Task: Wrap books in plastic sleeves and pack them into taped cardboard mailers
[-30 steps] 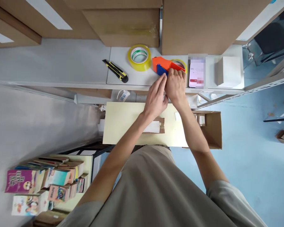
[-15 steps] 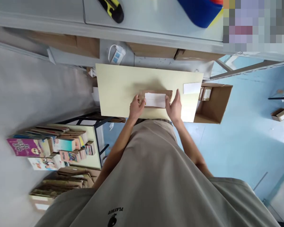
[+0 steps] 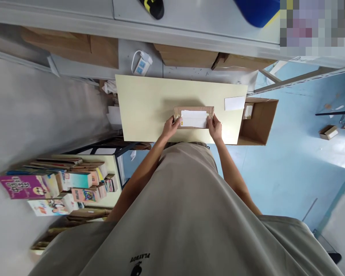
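Observation:
A brown cardboard package (image 3: 193, 128) with a white paper label (image 3: 193, 119) on its top face is held over the pale yellow tabletop (image 3: 143, 111). My left hand (image 3: 170, 127) grips its left end, the thumb lying on top near the label. At the right end my right hand (image 3: 215, 128) is closed on the package as well, thumb on top and fingers around the edge. Clear tape shines at both ends. The underside of the package is hidden. To the right of it a blank white sheet (image 3: 234, 103) lies on the tabletop.
An open cardboard box (image 3: 258, 138) with a small package inside stands against the table's right end. Behind the table are a power strip (image 3: 143, 64) and cardboard. Above, a grey shelf (image 3: 195, 23) holds a utility knife (image 3: 153, 8). Stacked books (image 3: 25, 186) stand at the left.
My right hand, open beside the package before, has closed on its right end. The package has shifted slightly right in view, with both hands on it. The camera view has also shifted a little.

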Available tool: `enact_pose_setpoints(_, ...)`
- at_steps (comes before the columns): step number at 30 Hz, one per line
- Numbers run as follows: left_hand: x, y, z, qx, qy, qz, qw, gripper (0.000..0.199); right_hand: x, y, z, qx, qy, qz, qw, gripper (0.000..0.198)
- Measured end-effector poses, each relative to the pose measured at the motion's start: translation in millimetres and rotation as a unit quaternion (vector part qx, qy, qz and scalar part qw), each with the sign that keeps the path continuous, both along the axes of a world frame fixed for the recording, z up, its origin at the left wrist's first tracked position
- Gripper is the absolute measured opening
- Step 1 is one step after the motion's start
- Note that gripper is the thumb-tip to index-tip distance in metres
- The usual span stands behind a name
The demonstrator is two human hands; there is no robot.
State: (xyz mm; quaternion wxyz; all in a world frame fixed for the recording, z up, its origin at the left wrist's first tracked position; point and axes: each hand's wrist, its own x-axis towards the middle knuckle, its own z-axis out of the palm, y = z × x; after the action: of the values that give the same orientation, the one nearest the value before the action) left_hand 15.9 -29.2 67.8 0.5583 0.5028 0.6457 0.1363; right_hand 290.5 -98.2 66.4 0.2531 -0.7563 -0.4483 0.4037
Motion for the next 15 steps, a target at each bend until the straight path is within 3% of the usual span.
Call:
enact_pose_setpoints(4,-15,3,-7.8,0.041,-0.056,-0.023,0.997,0.033,11,-7,10,0.042,0.002,-0.016,0.999,0.077)
enact_pose_setpoints(8,-26,3,-26.9,0.095,-0.039,-0.010,0.995,0.061,17,-19,5,0.076,-0.016,-0.030,0.997,0.072)
enact_pose_setpoints(15,-36,-3,-59.0,0.001,-0.081,-0.022,0.997,0.082,-3,-28,-37,-0.045,0.074,-0.070,0.994,0.084)
